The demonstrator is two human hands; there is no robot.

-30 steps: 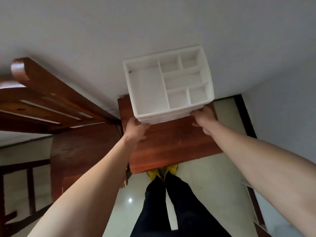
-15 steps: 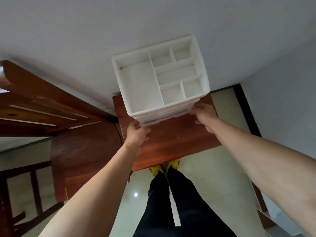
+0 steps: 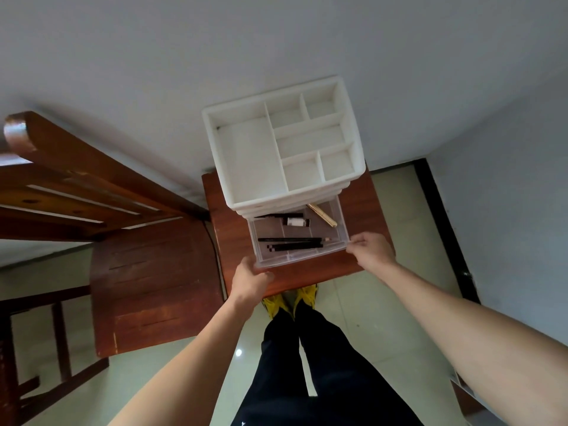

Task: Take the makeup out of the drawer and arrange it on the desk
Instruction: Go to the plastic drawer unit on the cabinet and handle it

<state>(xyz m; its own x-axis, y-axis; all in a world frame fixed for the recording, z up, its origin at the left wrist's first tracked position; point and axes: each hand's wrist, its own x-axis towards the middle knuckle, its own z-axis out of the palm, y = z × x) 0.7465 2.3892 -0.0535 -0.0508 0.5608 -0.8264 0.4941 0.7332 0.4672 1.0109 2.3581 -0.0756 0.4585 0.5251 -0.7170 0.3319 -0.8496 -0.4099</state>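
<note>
A white organizer [image 3: 246,161] with empty top compartments stands on a small wooden desk [image 3: 230,238] against the wall. Its clear plastic drawer [image 3: 267,259] is pulled out toward me. Inside lie two black pencils [image 3: 292,240], a small white-and-black tube [image 3: 296,222], another black pencil [image 3: 278,215] at the back and a gold stick [image 3: 322,215]. My left hand [image 3: 249,279] grips the drawer's front left corner. My right hand [image 3: 370,249] pinches the front right corner.
A wooden chair [image 3: 147,284] stands left of the desk, its backrest [image 3: 70,179] toward the wall. My legs and yellow shoes [image 3: 290,299] are just under the desk's front edge. A grey wall closes the right side; the floor is pale tile.
The drawer has slid out of the organizer toward me, showing the makeup inside. Both hands moved back with it from the organizer's front.
</note>
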